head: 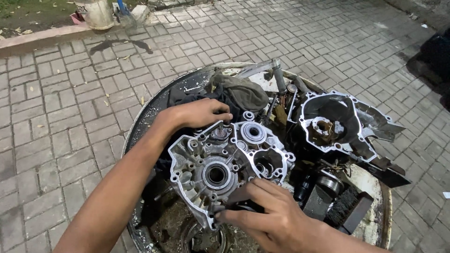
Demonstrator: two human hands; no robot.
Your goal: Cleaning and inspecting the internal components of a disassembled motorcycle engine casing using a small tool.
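Your right hand [269, 218] pinches a dark tool against the engine case [225, 168], left hand [199, 114] gripping its far edge

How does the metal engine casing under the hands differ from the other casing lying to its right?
The near casing looks pale and cleaner, and both hands hold it: the left hand at its top edge, the right hand at its lower rim. The far casing looks darker and grimier inside and lies untouched. Both are silver castings with bolt holes round the rim, resting in the same round basin.
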